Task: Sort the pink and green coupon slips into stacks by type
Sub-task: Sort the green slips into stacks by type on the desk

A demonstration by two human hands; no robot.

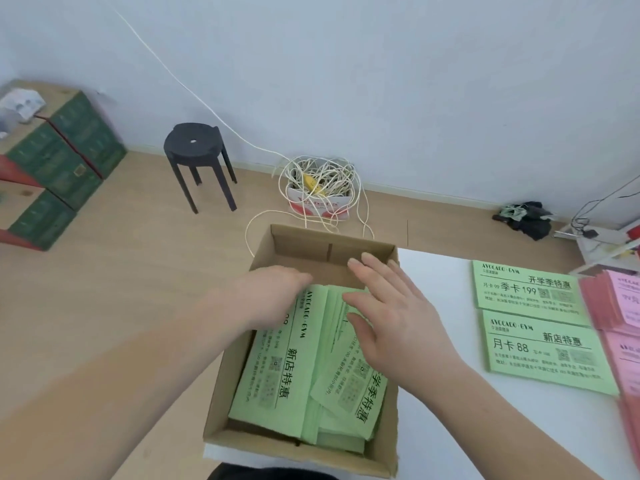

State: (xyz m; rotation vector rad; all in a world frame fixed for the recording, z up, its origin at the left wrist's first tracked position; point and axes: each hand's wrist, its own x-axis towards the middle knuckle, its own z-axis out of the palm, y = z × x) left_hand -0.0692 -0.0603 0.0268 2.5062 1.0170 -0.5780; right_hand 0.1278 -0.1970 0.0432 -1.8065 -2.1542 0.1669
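In the cardboard box (304, 247) in front of the person lie the unsorted green slips (277, 386), their long axis running away from the person, so the print reads sideways. They fall into two loose fans, a left fan (273, 368) and a right fan (353, 393); single slips overlap too much to count. The left hand (273, 296) rests at the far end of the left fan, its fingertips hidden, so whether it grips anything cannot be told. The right hand (394, 317) is over the right fan with fingers straight and spread, holding nothing. On the white table (450, 278) to the right lie two sorted green stacks, a far one (526, 289) and a near one (547, 355), long axes crosswise, with pink stacks (613, 299) just beyond, at least two, cut off by the frame edge. The right hand is the nearer to these stacks, so a lifted slip likely goes rightward, turned a quarter.
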